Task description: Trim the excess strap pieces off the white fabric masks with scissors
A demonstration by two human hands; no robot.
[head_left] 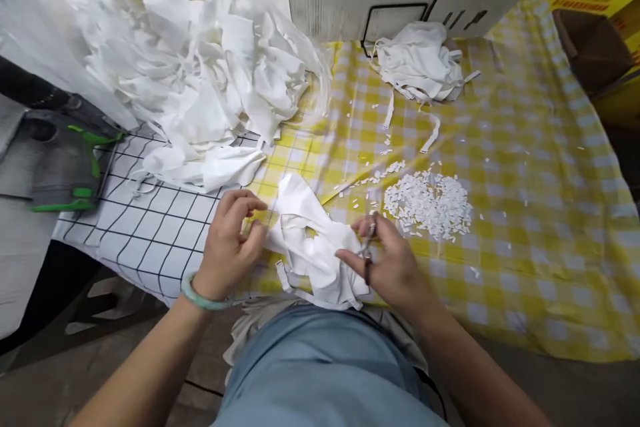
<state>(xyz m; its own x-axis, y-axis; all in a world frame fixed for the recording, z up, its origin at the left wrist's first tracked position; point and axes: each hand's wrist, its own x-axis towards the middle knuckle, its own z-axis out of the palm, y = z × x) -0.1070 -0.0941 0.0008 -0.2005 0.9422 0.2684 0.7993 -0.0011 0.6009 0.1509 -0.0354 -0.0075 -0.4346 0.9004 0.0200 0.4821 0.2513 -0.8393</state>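
A small white cloth garment with narrow straps [315, 253] lies crumpled at the table's near edge, between my hands. My left hand [233, 243], with a pale green bangle at the wrist, is at the garment's left edge. Its thumb and index finger are apart, the other fingers curl inward, and I see no cloth gripped in it. In my right hand [393, 263] is a small pair of metal scissors [369, 240], held over the garment's right side. The fingers partly hide the scissors.
A large heap of white garments [200, 67] spills from clear plastic at the back left. A smaller white pile [420, 63] lies before a carton [370, 3]. Many small white pieces [427, 203] are scattered on the yellow checked cloth [525, 247]. A grey-green device [70, 153] stands at left.
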